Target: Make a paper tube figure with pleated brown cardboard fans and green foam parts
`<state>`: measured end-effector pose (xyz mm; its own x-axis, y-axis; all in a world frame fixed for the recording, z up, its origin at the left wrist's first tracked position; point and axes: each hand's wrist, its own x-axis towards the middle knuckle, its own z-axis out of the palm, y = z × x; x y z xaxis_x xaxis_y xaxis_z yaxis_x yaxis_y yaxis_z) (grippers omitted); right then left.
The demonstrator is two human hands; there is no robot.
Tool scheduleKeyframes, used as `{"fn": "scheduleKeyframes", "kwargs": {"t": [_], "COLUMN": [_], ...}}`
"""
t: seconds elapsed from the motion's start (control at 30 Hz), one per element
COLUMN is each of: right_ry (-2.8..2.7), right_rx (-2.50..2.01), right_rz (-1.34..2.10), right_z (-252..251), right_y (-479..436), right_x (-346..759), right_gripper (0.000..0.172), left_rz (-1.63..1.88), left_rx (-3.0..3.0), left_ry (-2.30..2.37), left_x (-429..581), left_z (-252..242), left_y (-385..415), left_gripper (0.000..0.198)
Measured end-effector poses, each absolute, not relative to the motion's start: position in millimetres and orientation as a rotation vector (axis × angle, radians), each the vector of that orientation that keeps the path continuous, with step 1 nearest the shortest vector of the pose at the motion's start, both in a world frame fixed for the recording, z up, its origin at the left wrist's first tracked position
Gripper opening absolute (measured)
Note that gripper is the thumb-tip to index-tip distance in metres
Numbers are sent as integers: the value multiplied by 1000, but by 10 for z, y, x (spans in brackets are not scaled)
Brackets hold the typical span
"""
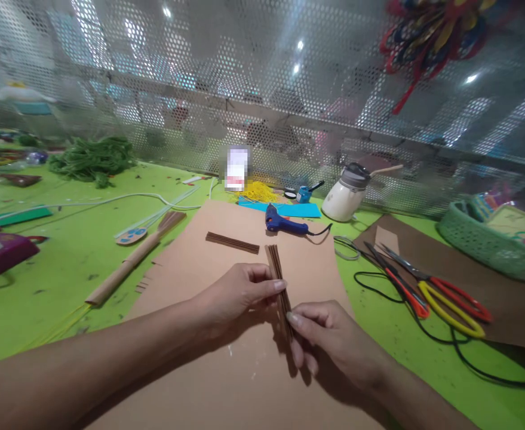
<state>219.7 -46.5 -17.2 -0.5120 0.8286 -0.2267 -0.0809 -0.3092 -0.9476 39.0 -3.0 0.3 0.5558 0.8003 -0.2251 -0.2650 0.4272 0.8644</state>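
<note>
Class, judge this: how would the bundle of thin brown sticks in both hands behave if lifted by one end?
Probably light: the left hand and right hand pinch the bundle of sticks with just their fingers. Likely stiff, since it looks straight. No binding shows, so sticks may slip apart.

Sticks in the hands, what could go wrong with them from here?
1. The sticks are pinched only by the fingers of the left hand and right hand, so the bundle might fan apart or slip.
2. The glue gun lies just beyond them on the cardboard; if hot, a reach could burn.
</note>
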Motion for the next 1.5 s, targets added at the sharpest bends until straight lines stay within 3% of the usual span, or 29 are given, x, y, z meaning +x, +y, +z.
{"fn": "scheduleKeyframes", "kwargs": {"t": [0.77, 1.0, 1.5], "right_ry": [-1510, -1462, -1371], "right_rx": [-1209, -1194, -1154], "right_rz": [1771, 1436, 1253], "right_z": [-85, 55, 40], "right_y": [-501, -402, -291], "right_x": [2145, 2285, 2241], "right_gripper": [40, 30, 32], "left_rz": [792, 784, 589], "left_rx": [1018, 997, 1164], "left_ry": [860, 816, 808], "left_x": [413, 473, 509], "left_z": [-19, -10, 16], "left_y": [-18, -141, -172], "left_gripper": [31, 29, 22]}}
